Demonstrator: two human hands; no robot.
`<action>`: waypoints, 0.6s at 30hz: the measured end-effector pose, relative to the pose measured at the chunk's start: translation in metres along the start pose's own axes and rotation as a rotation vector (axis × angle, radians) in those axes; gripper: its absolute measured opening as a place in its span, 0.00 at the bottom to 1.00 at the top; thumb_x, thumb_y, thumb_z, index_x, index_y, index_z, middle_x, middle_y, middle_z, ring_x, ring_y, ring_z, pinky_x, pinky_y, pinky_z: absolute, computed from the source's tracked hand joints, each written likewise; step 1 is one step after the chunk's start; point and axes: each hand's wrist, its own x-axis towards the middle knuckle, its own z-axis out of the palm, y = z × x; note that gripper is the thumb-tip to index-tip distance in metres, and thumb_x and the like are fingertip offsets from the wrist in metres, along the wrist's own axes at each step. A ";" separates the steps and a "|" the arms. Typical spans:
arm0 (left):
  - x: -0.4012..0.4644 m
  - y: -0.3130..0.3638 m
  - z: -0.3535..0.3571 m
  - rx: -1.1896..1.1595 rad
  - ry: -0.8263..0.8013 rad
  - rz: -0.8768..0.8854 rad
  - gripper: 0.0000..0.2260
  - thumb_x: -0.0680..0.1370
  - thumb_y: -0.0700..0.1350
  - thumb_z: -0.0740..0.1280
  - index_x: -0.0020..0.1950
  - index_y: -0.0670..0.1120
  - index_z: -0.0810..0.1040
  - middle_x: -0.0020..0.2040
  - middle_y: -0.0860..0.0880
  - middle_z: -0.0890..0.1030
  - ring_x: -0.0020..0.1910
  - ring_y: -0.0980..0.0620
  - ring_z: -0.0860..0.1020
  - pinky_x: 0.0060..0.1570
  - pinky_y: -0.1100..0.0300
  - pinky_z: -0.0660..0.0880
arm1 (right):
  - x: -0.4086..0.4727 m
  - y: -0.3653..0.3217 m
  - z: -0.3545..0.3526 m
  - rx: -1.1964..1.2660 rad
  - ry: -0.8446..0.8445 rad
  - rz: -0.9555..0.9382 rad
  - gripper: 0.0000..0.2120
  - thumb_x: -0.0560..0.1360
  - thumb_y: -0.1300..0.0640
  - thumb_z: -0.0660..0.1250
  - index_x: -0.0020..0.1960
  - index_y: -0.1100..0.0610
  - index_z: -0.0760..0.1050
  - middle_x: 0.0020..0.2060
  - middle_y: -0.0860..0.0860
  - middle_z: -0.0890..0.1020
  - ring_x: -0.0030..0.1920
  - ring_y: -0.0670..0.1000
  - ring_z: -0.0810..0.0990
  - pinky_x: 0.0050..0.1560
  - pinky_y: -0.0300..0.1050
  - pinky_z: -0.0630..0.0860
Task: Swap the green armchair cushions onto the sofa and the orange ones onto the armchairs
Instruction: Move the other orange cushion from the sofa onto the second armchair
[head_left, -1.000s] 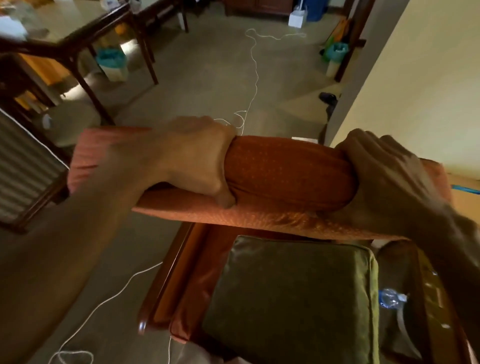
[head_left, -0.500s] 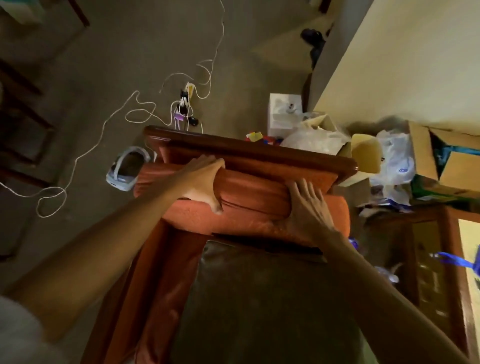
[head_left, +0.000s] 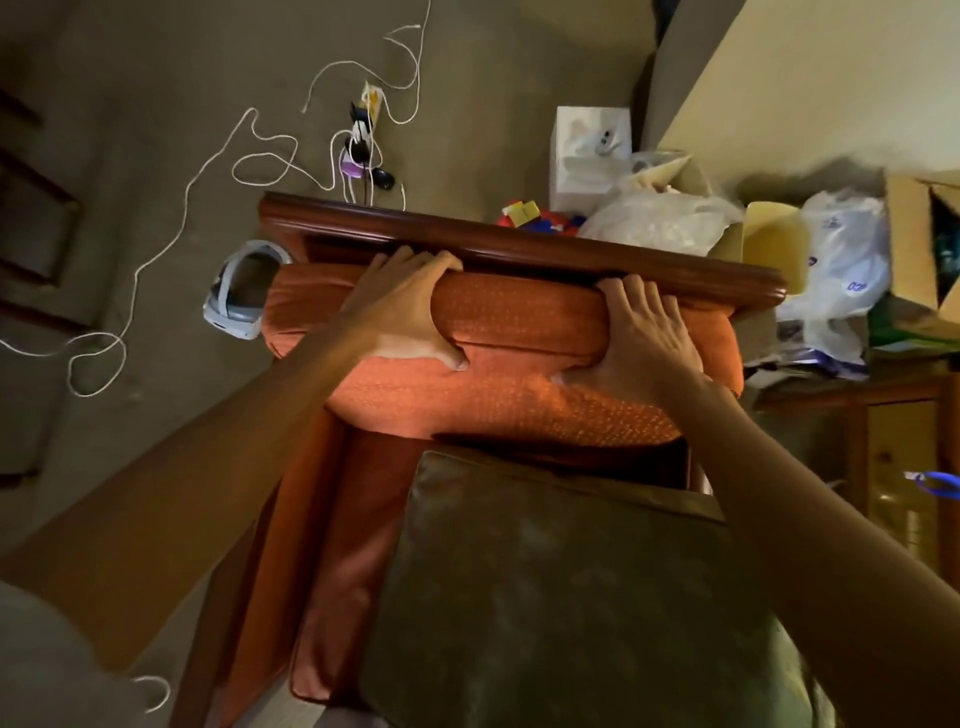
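An orange cushion (head_left: 519, 332) stands against the dark wooden backrest (head_left: 519, 244) of an armchair. My left hand (head_left: 410, 306) grips its top edge, fingers over the back and thumb pressed into the front. My right hand (head_left: 644, 332) grips the same edge further right, fingers tucked under the wooden rail. A green cushion (head_left: 561, 597) lies on the seat below my arms, over an orange seat cushion (head_left: 353, 561).
White cables (head_left: 218, 166) and a power strip (head_left: 363, 130) lie on the carpet behind the chair. A headset (head_left: 239, 296) sits at the chair's left. Bags (head_left: 831, 260), cardboard boxes (head_left: 914, 228) and a white box (head_left: 587, 156) crowd the right by a wooden side table (head_left: 883, 415).
The orange cushion went from held up in the air down onto the armchair against its backrest. Both hands have since slid up to its top edge, pressing it under the wooden rail.
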 end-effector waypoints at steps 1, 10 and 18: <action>-0.002 0.002 -0.004 -0.002 -0.007 0.002 0.51 0.53 0.70 0.78 0.70 0.54 0.65 0.66 0.50 0.74 0.64 0.47 0.67 0.67 0.47 0.62 | 0.002 -0.003 -0.003 0.014 -0.040 0.023 0.55 0.55 0.28 0.77 0.72 0.52 0.59 0.67 0.54 0.67 0.68 0.58 0.66 0.73 0.59 0.62; -0.046 0.016 0.041 0.181 0.166 0.082 0.50 0.68 0.65 0.75 0.82 0.53 0.51 0.83 0.46 0.48 0.81 0.44 0.46 0.76 0.35 0.44 | -0.006 -0.092 0.016 0.108 -0.076 -0.150 0.58 0.67 0.38 0.77 0.82 0.54 0.43 0.81 0.54 0.47 0.80 0.56 0.42 0.78 0.63 0.41; -0.040 -0.045 0.021 0.244 0.160 0.019 0.49 0.67 0.68 0.72 0.81 0.60 0.50 0.80 0.47 0.60 0.80 0.44 0.54 0.75 0.35 0.49 | -0.051 0.040 0.005 -0.033 -0.002 0.047 0.49 0.72 0.26 0.60 0.82 0.47 0.43 0.81 0.49 0.51 0.81 0.52 0.44 0.78 0.58 0.41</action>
